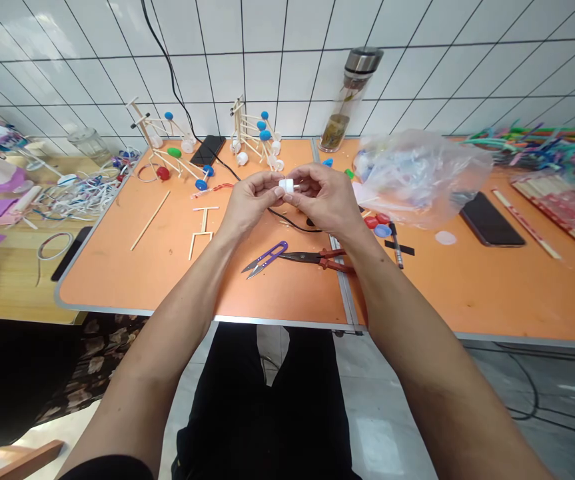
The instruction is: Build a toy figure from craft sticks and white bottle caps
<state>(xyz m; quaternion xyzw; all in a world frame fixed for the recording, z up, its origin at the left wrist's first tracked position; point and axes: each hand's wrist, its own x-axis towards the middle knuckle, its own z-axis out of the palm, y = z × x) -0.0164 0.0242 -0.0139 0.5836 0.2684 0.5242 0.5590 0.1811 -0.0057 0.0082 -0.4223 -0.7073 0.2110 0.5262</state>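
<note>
Over the orange table [287,300], a small white plastic bottle cap [286,186] is pinched between the fingertips of both my hands. My left hand [253,200] closes on it from the left, thumb and forefinger together. From the other side my right hand [324,197] grips it the same way; its fingers partly hide the cap's right end. Below them lie purple thread snips [267,259] and red-handled pliers [317,258]. Left of my hands are a small frame of glued sticks [201,235] and a loose wooden stick [150,221].
Two stick models with cap wheels, one left [167,152] and one centre [254,133], stand near the tiled wall. A glass bottle [342,110], plastic bag [422,177], phone [492,220] and marker [396,245] are rightward. A black cable [294,222] crosses behind my hands.
</note>
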